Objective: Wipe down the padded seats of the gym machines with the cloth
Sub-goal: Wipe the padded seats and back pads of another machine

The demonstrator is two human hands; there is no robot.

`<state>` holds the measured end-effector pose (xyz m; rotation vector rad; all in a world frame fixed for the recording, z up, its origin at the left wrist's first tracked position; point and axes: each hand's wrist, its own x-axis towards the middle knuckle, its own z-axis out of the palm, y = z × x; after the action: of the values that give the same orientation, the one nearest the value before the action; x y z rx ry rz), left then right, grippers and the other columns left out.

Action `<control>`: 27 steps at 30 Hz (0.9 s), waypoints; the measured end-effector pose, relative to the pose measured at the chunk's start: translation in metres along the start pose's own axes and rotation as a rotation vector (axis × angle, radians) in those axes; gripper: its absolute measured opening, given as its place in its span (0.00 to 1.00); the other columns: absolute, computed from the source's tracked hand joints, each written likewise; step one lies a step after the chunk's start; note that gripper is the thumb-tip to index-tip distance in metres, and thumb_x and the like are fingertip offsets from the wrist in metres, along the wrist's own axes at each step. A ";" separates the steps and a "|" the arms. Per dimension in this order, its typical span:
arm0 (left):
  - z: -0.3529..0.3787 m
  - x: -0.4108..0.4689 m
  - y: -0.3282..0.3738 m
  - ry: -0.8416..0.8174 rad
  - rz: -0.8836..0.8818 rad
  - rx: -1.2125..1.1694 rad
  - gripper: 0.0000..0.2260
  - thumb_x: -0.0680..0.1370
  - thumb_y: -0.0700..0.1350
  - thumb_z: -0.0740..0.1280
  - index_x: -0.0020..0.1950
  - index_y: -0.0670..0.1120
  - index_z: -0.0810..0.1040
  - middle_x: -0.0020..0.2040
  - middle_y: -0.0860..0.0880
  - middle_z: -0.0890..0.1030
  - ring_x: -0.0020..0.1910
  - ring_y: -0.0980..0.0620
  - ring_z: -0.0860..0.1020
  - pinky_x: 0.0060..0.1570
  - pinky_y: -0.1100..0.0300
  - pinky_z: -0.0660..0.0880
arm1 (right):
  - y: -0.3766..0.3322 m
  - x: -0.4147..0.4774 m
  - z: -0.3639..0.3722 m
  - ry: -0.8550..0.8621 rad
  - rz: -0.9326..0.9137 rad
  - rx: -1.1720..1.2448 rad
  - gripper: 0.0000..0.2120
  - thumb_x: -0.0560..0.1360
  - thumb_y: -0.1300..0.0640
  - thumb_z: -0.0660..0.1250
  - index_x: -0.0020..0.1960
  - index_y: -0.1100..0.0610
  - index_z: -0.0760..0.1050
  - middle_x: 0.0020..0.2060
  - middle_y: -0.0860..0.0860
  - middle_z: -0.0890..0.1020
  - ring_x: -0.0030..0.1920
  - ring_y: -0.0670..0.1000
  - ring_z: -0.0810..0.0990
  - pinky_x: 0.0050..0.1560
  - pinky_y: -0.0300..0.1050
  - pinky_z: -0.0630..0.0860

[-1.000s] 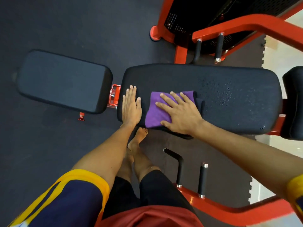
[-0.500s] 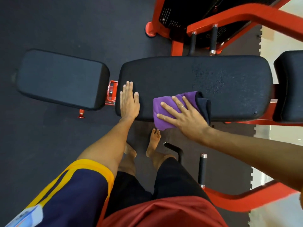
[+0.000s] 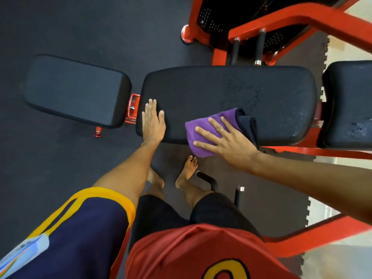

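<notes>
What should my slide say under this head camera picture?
Right hand wipes the black pad with a purple cloth.

Matt, grained black vinyl pad (image 3: 227, 97) beaded with droplets; soft purple cloth (image 3: 203, 127); glossy red-painted metal frame (image 3: 302, 19).

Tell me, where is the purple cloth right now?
The purple cloth lies under the right hand on the near edge of the long middle pad, right of the flat left hand.

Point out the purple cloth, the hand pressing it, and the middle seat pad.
purple cloth (image 3: 198, 127), head view, its bare purple fold.
right hand (image 3: 227, 140), head view, back of the hand.
middle seat pad (image 3: 201, 91), head view, dry top surface.
</notes>
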<state>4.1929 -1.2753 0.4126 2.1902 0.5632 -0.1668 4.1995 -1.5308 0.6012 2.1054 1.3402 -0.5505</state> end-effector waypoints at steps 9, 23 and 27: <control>0.007 -0.024 0.019 -0.003 -0.037 -0.004 0.24 0.87 0.47 0.52 0.83 0.45 0.53 0.83 0.48 0.51 0.82 0.52 0.48 0.81 0.51 0.43 | -0.004 0.029 -0.010 0.037 -0.001 0.041 0.40 0.84 0.52 0.60 0.83 0.44 0.35 0.82 0.55 0.36 0.80 0.70 0.41 0.77 0.70 0.39; 0.014 -0.047 0.048 0.025 -0.024 -0.006 0.23 0.86 0.45 0.53 0.82 0.46 0.56 0.83 0.49 0.55 0.82 0.52 0.51 0.81 0.50 0.45 | 0.033 0.043 -0.032 0.039 0.369 0.305 0.28 0.86 0.41 0.44 0.84 0.46 0.47 0.84 0.51 0.46 0.81 0.67 0.45 0.78 0.69 0.41; 0.014 -0.048 0.052 0.022 -0.025 -0.005 0.24 0.86 0.43 0.52 0.83 0.46 0.55 0.83 0.49 0.54 0.82 0.53 0.50 0.81 0.50 0.44 | 0.055 0.007 -0.019 0.126 0.452 0.360 0.28 0.85 0.41 0.50 0.83 0.47 0.54 0.83 0.52 0.52 0.82 0.65 0.48 0.79 0.66 0.42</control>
<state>4.1747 -1.3309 0.4557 2.1830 0.6033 -0.1544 4.2528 -1.5311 0.6246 2.6716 0.8206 -0.4968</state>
